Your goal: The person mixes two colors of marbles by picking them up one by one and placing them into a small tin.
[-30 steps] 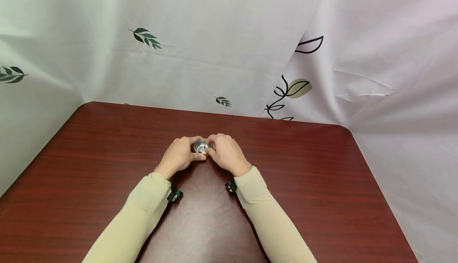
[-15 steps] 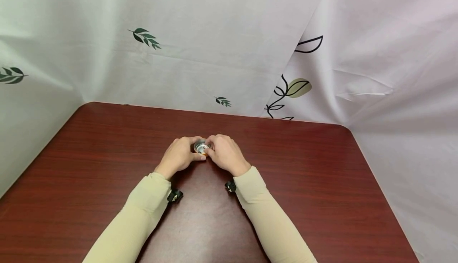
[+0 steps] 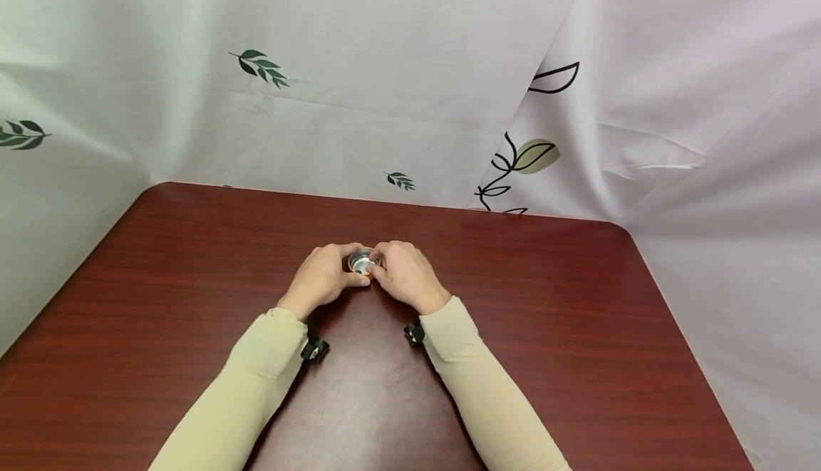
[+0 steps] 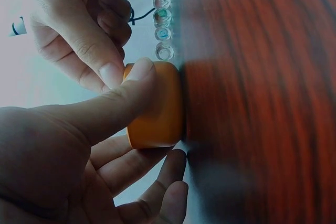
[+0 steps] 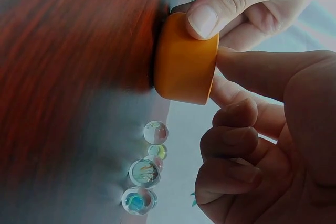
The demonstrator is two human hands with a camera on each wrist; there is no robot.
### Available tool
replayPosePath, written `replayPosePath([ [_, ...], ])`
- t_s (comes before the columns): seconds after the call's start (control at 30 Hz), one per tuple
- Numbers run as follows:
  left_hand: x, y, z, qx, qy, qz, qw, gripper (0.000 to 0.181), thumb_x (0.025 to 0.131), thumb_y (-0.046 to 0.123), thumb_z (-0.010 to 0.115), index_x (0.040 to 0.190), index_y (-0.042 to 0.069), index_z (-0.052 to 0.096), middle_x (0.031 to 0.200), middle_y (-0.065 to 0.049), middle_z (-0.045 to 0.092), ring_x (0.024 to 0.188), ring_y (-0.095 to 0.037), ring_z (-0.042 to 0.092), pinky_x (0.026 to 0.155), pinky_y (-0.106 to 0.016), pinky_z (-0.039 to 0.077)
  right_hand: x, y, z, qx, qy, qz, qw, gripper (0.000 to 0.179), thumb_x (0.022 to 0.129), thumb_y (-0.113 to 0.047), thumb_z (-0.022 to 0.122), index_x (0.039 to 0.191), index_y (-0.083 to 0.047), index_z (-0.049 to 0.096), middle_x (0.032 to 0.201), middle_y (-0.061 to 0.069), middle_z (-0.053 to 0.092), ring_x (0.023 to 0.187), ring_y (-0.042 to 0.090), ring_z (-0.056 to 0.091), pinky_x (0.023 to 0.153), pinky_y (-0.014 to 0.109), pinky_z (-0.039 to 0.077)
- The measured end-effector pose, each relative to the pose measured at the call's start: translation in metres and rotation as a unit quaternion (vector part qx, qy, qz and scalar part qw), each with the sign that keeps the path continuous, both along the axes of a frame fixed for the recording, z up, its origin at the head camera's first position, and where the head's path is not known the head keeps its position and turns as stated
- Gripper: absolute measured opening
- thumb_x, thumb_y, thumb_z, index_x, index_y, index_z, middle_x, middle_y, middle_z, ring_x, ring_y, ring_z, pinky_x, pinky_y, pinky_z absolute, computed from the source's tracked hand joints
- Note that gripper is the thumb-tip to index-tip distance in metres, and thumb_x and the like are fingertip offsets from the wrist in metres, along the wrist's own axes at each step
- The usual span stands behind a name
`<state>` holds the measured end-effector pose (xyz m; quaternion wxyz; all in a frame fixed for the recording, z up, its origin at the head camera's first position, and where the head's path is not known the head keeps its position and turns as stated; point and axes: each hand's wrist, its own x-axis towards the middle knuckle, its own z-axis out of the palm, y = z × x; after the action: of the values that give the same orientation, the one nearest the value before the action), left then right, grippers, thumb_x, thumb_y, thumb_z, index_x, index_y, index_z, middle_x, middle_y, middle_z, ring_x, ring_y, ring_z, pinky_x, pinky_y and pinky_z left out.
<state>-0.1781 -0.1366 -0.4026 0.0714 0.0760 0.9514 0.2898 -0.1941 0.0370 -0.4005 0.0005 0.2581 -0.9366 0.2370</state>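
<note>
A small cup (image 3: 360, 264), orange outside and shiny silver inside, stands on the table, its mouth facing up. My left hand (image 3: 323, 278) grips it from the left, the thumb on the near side and fingers around the far side. The orange wall (image 4: 157, 108) shows between thumb and fingers in the left wrist view. My right hand (image 3: 404, 271) reaches over the right rim, thumb and forefinger tips dipping at the mouth, other fingers curled. Whether those tips still pinch anything I cannot tell; the cup wall (image 5: 184, 64) hides them in the right wrist view.
Several clear glass marbles with coloured swirls stand in a row on the table near the cup, such as one marble (image 5: 145, 173); the head view does not show them. A reddish-brown wooden table (image 3: 545, 328) lies beneath, with a pale leaf-patterned cloth (image 3: 385, 86) behind it.
A small shiny ball seen earlier between my right thumb and forefinger, over the cup's mouth, no longer shows there. Both hands and the cup stay almost in place.
</note>
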Motion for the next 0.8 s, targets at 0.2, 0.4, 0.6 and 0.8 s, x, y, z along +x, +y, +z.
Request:
replayPosePath([
  [0.2,0.000,-0.001,-0.001,0.010,0.008,0.000,0.9999,0.053,0.083,0.029,0.084,0.132,0.016,0.067,0.115,-0.012,0.072,0.102,-0.031,0.065,0.084,-0.046,0.050,-0.001,0.000,-0.001,-0.003,0.002,0.002,1.0000,0.014,0.095,-0.019,0.071,0.101,-0.008,0.075,0.082,0.000,0.064,0.070,0.013,0.057,0.064,0.027,0.047],
  [0.4,0.000,-0.001,-0.001,0.015,0.010,-0.001,0.9998,0.053,0.083,0.027,0.084,0.132,0.016,0.067,0.113,-0.010,0.072,0.102,-0.029,0.065,0.084,-0.045,0.050,-0.001,0.002,0.002,-0.011,0.000,0.006,0.9999,0.014,0.095,-0.019,0.071,0.102,-0.007,0.074,0.080,0.000,0.062,0.068,0.012,0.056,0.061,0.026,0.046],
  [0.6,-0.001,0.000,-0.002,0.016,0.007,-0.001,0.9998,0.054,0.084,0.028,0.084,0.134,0.015,0.066,0.114,-0.009,0.072,0.104,-0.029,0.065,0.087,-0.045,0.050,-0.002,0.006,0.007,-0.017,-0.001,-0.010,0.9998,0.013,0.094,-0.019,0.072,0.103,-0.010,0.075,0.078,-0.002,0.059,0.068,0.012,0.054,0.060,0.026,0.044],
  [0.8,0.000,0.000,-0.002,0.018,0.003,0.000,0.9998,0.052,0.084,0.027,0.084,0.132,0.016,0.067,0.112,-0.008,0.072,0.104,-0.028,0.065,0.087,-0.046,0.050,-0.004,0.013,0.008,-0.030,0.003,-0.021,0.9993,0.012,0.094,-0.021,0.071,0.102,-0.012,0.075,0.075,-0.002,0.056,0.065,0.013,0.051,0.057,0.026,0.042],
])
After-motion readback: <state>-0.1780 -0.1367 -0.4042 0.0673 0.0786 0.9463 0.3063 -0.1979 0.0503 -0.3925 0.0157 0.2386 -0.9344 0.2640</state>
